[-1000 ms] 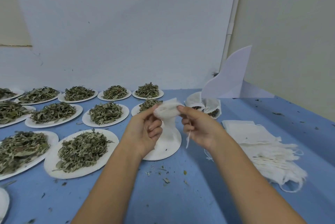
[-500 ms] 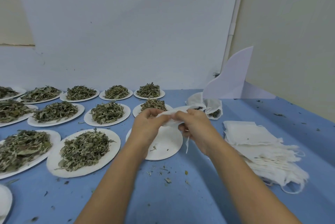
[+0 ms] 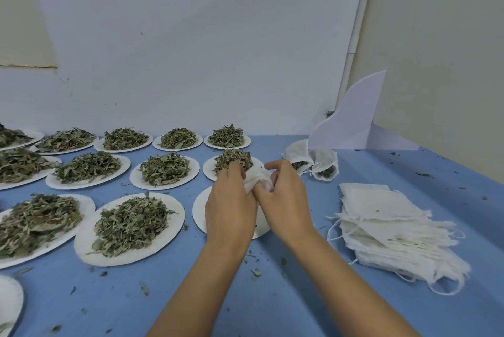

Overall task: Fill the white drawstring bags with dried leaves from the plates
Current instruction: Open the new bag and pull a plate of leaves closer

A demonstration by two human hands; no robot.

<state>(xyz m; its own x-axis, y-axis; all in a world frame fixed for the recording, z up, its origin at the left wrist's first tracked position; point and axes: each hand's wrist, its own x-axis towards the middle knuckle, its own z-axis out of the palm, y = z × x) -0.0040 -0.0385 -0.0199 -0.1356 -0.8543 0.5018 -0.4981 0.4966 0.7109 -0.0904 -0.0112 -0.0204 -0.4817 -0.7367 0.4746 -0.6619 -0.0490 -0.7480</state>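
Both hands meet over an emptied white plate (image 3: 200, 212) at the middle of the blue table. My left hand (image 3: 230, 208) and my right hand (image 3: 283, 200) grip a small white drawstring bag (image 3: 256, 178) bunched between their fingers; most of it is hidden by them. Several white plates heaped with dried green leaves fill the left side, the nearest one (image 3: 129, 225) just left of my left hand. Another leaf plate (image 3: 233, 161) lies right behind the hands.
A stack of flat unfilled white bags (image 3: 395, 230) lies to the right. Two filled bags (image 3: 313, 163) lie at the back beside a curved white card (image 3: 351, 118). Leaf crumbs dot the blue table (image 3: 272, 295). A plate rim (image 3: 11, 301) shows at bottom left.
The hands have come down and closer together, from holding the bag up and spread to bunching it low over the emptied plate.
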